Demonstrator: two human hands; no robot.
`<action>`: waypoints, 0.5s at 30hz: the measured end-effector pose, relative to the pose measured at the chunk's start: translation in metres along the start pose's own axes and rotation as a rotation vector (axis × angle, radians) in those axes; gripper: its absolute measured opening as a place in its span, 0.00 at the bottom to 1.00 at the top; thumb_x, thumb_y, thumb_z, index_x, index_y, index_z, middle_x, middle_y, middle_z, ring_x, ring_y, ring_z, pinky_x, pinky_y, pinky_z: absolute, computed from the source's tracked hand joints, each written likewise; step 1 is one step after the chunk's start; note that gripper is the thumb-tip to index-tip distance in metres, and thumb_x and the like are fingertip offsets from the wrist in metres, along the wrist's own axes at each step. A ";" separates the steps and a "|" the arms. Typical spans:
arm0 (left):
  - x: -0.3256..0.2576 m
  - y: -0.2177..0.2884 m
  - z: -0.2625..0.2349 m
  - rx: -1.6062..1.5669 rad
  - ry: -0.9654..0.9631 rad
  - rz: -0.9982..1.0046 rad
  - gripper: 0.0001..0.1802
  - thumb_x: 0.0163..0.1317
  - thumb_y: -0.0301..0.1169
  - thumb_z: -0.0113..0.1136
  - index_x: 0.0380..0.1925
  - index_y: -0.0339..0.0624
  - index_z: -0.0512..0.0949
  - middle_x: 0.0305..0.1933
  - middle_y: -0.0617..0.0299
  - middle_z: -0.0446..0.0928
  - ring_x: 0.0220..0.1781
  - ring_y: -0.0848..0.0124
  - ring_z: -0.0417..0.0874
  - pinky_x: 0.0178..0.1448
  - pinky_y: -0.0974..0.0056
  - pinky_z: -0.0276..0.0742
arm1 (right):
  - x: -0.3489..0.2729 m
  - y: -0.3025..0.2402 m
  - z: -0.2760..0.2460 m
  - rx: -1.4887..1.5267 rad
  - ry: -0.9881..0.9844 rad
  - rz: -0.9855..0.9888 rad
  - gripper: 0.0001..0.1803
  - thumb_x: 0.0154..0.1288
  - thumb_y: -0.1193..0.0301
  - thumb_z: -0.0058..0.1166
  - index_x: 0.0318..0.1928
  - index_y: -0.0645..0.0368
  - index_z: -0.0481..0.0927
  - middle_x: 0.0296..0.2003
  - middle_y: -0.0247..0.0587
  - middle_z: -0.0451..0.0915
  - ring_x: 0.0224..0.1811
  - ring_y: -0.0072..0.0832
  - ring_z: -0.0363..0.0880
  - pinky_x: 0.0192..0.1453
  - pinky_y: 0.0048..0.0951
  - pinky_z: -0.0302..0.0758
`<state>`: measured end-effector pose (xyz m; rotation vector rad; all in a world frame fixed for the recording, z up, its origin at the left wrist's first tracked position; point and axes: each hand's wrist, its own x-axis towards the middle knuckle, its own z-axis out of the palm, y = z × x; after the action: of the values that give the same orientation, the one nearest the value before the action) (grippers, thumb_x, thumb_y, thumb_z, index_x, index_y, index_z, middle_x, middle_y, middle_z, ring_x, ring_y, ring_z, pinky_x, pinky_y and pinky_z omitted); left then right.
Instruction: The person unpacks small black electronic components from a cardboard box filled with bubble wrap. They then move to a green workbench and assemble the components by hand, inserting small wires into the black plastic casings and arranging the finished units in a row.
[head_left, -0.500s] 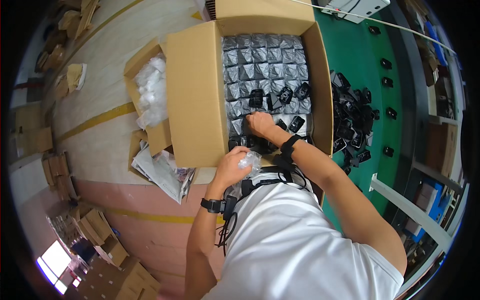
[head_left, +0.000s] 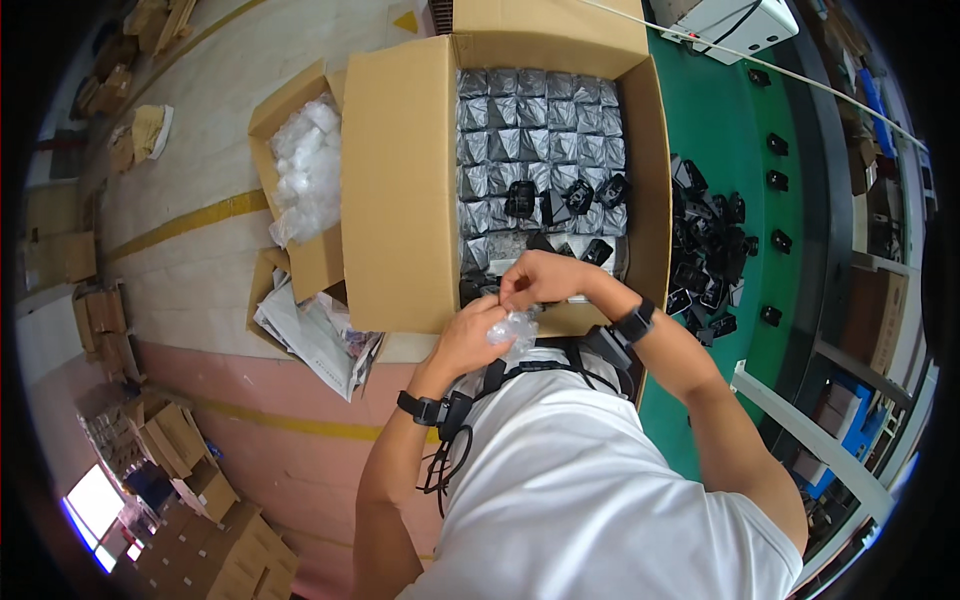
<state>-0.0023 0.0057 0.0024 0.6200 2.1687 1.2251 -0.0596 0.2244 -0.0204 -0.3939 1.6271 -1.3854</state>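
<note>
Head view, left hand (head_left: 462, 342): grasps crumpled clear plastic (head_left: 516, 332) at the near edge of the carton (head_left: 648, 170); bulging rightward, long axis unclear.
Right hand (head_left: 545, 278): fingertips pinched beside the left's; cannot tell whether they grip anything.
Carton: near rim partly hidden by hands; side flap (head_left: 396, 180) spreads left.

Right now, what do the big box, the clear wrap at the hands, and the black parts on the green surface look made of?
Box: likely cardboard, matte; plain tan walls with straight folds.
Wrap: likely thin plastic film, glossy; see-through, crinkled, with bright highlights.
Black parts: probably moulded plastic, partly glossy; dark with bright glints, though metal or glass pieces can't be ruled out.
</note>
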 end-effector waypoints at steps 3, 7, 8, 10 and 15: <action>0.001 0.002 -0.005 -0.007 -0.034 -0.124 0.14 0.53 0.34 0.68 0.28 0.35 0.76 0.31 0.51 0.77 0.32 0.53 0.78 0.39 0.57 0.75 | 0.048 0.045 -0.010 -0.287 0.396 0.019 0.13 0.61 0.65 0.59 0.40 0.60 0.87 0.34 0.49 0.86 0.34 0.39 0.86 0.42 0.36 0.82; -0.006 -0.003 -0.005 -0.182 -0.175 -0.237 0.15 0.54 0.34 0.69 0.31 0.36 0.75 0.27 0.56 0.74 0.29 0.67 0.74 0.37 0.62 0.73 | 0.101 0.071 0.015 -0.797 0.521 0.134 0.15 0.60 0.62 0.60 0.46 0.53 0.87 0.41 0.52 0.85 0.40 0.48 0.86 0.48 0.43 0.82; -0.006 -0.003 -0.006 -0.209 -0.158 -0.235 0.14 0.54 0.34 0.69 0.32 0.36 0.76 0.28 0.57 0.75 0.30 0.70 0.73 0.37 0.63 0.73 | 0.113 0.072 0.022 -0.810 0.531 0.237 0.15 0.60 0.62 0.60 0.46 0.52 0.86 0.42 0.51 0.85 0.42 0.48 0.85 0.49 0.43 0.82; -0.011 -0.005 -0.008 -0.271 -0.104 -0.242 0.13 0.55 0.33 0.69 0.34 0.37 0.76 0.30 0.61 0.76 0.32 0.76 0.72 0.38 0.64 0.73 | 0.122 0.068 0.026 -0.750 0.569 0.327 0.15 0.59 0.62 0.60 0.46 0.50 0.87 0.42 0.49 0.85 0.42 0.48 0.85 0.50 0.44 0.82; -0.017 -0.013 -0.013 -0.412 0.206 -0.221 0.15 0.55 0.30 0.69 0.38 0.38 0.76 0.34 0.59 0.79 0.35 0.73 0.77 0.43 0.64 0.75 | 0.104 0.072 0.005 -0.401 0.606 0.295 0.12 0.54 0.64 0.65 0.39 0.51 0.88 0.39 0.47 0.86 0.40 0.42 0.86 0.47 0.40 0.81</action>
<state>0.0005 -0.0193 0.0010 0.0833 1.9889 1.6029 -0.0867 0.1678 -0.1301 0.0602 2.3632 -0.9960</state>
